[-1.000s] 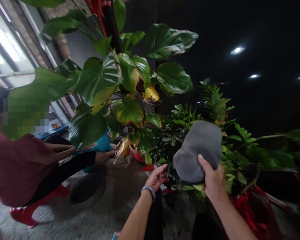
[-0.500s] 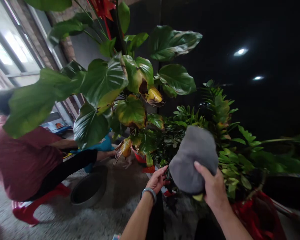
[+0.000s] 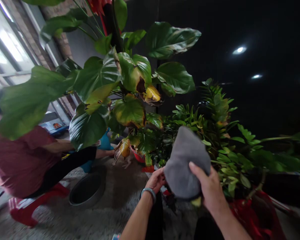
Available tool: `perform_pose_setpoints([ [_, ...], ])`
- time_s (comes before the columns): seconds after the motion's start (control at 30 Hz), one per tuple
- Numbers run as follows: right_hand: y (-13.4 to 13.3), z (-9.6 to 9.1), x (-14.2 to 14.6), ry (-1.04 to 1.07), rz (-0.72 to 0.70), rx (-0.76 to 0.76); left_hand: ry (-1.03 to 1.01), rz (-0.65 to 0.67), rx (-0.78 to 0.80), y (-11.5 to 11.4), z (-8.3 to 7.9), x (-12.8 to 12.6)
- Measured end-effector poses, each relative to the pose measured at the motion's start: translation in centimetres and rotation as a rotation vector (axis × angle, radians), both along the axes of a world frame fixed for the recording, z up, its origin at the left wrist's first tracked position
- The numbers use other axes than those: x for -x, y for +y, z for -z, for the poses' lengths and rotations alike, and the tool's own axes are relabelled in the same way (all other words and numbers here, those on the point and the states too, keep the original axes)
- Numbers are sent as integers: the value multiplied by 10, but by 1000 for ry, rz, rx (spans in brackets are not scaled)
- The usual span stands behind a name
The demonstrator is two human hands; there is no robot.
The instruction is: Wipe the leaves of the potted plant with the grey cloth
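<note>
My right hand (image 3: pixel 210 190) grips a grey cloth (image 3: pixel 185 160), with the thumb pressed over its front, and holds it against the foliage of a small bushy plant (image 3: pixel 187 120). My left hand (image 3: pixel 156 180), with a grey band on its wrist, reaches under the cloth's left edge. Its fingers curl around something dark there, partly hidden by the cloth. A tall plant with big glossy leaves (image 3: pixel 130 76), some yellowed and browned, rises just behind and to the left.
A person in a maroon top (image 3: pixel 20 160) crouches at the left on a red stool (image 3: pixel 27 208), arms stretched toward the plants. A dark round basin (image 3: pixel 86 191) sits on the concrete floor. Red wrapping (image 3: pixel 252 210) covers a pot at lower right. Windows line the left wall.
My right hand slid the grey cloth to the left and a little down over the leaves. My left hand closed in under the cloth's edge. The crouching person leaned further left.
</note>
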State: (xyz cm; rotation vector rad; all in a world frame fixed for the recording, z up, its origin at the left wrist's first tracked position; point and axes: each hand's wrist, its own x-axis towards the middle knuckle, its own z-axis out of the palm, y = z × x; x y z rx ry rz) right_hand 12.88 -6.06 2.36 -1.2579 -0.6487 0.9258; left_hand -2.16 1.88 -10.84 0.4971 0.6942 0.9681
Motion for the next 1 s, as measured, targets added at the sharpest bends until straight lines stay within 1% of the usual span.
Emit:
perform_pose_setpoints([
  [0.03, 15, -6, -7, 12, 54, -54, -3, 1, 0, 0, 0, 1],
  [0.07, 28, -8, -12, 60, 82, -57, -9, 1, 0, -1, -1, 1],
  [0.1, 36, -5, -15, 124, 85, -23, -17, 2, 1, 0, 0, 2],
  [0.13, 40, 1, -14, 195, 63, 45, -24, 2, 7, 0, 0, 3],
  [0.17, 37, 11, -11, 258, 24, 129, -31, -6, 17, 1, 1, 3],
  [0.2, 30, 21, -5, 300, -22, 214, -38, -20, 25, 2, 3, 4],
  [0.27, 4, 38, 10, 313, -99, 336, -47, -58, 45, 4, 6, 4],
  [0.3, -10, 42, 17, 288, -135, 390, -50, -80, 54, 4, 7, 4],
  [0.33, -21, 41, 22, 253, -178, 403, -54, -99, 60, 5, 8, 4],
  [0.4, -32, 26, 24, 180, -186, 359, -59, -104, 54, 5, 9, 4],
  [0.43, -29, 14, 21, 149, -153, 296, -56, -99, 40, 4, 8, 4],
  [0.5, -9, -10, 9, 109, -21, 139, -39, -67, 3, 3, 7, 5],
  [0.53, 4, -18, 2, 106, 49, 72, -27, -46, -10, 2, 6, 5],
  [0.57, 17, -23, -4, 122, 97, 27, -16, -30, -15, 1, 5, 5],
  [0.6, 28, -23, -8, 156, 113, 16, -11, -21, -12, 1, 4, 5],
  [0.63, 35, -18, -10, 204, 100, 42, -12, -15, -5, 1, 4, 6],
  [0.7, 33, 4, -6, 300, -1, 164, -19, -23, 12, 2, 4, 6],
  [0.77, 14, 33, 5, 343, -122, 305, -32, -52, 24, 3, 4, 6],
  [0.8, 0, 44, 12, 343, -158, 375, -34, -72, 31, 4, 4, 5],
  [0.83, -14, 52, 18, 308, -175, 406, -33, -89, 38, 4, 3, 5],
  [0.87, -26, 55, 22, 248, -191, 413, -29, -97, 43, 4, 2, 4],
  [0.9, -34, 52, 24, 192, -204, 400, -23, -91, 43, 3, 1, 4],
  [0.93, -37, 45, 23, 140, -214, 359, -20, -76, 38, 3, 0, 3],
  [1.0, -28, 21, 15, 69, -200, 224, -23, -55, 19, 1, -2, 2],
])
